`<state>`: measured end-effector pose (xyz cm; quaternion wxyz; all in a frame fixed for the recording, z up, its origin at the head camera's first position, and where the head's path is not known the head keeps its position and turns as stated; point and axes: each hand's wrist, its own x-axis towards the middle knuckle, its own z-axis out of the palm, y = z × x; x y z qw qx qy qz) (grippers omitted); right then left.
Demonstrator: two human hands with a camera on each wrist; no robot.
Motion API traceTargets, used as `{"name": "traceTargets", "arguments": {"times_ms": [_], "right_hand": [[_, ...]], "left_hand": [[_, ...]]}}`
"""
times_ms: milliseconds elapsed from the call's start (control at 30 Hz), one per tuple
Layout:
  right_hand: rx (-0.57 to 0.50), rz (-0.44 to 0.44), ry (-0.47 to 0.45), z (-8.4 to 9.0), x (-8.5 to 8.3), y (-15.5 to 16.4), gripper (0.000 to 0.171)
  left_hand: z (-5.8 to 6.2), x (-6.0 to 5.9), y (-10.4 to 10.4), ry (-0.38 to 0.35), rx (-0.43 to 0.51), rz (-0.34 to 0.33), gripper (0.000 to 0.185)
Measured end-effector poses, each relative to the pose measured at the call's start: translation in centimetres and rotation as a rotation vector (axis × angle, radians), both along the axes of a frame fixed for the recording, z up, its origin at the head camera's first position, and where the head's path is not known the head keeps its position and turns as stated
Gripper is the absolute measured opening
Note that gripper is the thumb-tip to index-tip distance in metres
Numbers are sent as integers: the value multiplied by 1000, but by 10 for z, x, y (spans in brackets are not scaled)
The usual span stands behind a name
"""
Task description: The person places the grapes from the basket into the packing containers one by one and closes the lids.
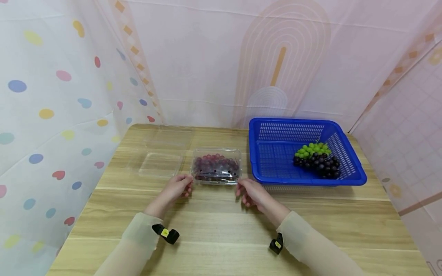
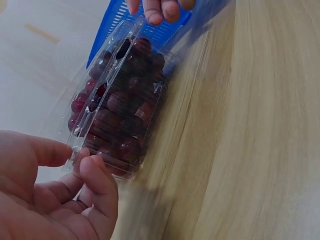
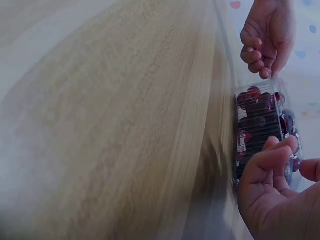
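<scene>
"Many coloured dots on the cloth [image 1: 48, 126], far left. Then clear plastic packaging [image 1: 160, 165] on the wooden table [image 1: 214, 230]. Next?"

"Left hand [image 1: 179, 186], front left corner of the grape box [image 1: 214, 181]. Thumb and index pinch the lid's edge; other fingers curl in."

"Box itself?"

"Mid-table, between the hands, sitting on the wood. Clear plastic, lid over red-purple grapes [image 1: 215, 165]. Can't tell if it's latched."

"Right hand [image 1: 253, 191]?"

"By the front right corner. Fingers loosely bent, thumb apart from them, moderate gap. Contact with the box: can't tell."

"Last bit, right side. Quick."

"Blue basket [image 1: 293, 181], slotted walls, near the box but apart from it. Inside, toward its right end: green grapes [image 1: 315, 148] behind, dark grapes [image 1: 322, 165] in front, bunches touching."
</scene>
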<state>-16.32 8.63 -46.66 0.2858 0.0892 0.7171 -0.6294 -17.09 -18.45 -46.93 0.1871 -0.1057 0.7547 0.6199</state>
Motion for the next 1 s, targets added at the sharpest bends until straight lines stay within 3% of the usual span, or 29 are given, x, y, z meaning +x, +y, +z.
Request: {"name": "traceTargets", "arguments": {"times_ms": [300,500,767,900,1000], "right_hand": [[69,141,20,7,9,7,32],[130,366,111,19,18,20,25],[144,623,298,49,22,56,27],[209,698,378,62,21,80,24],[210,750,419,72,20,99,25]], "left_hand": [[3,1,-1,-9,-28,-40,34],[12,3,-9,-17,-89,-152,43],[46,12,-20,-31,-331,-337,49],[62,10,-17,25,-378,-380,47],[68,6,-12,93,-400,-393,45]]}}
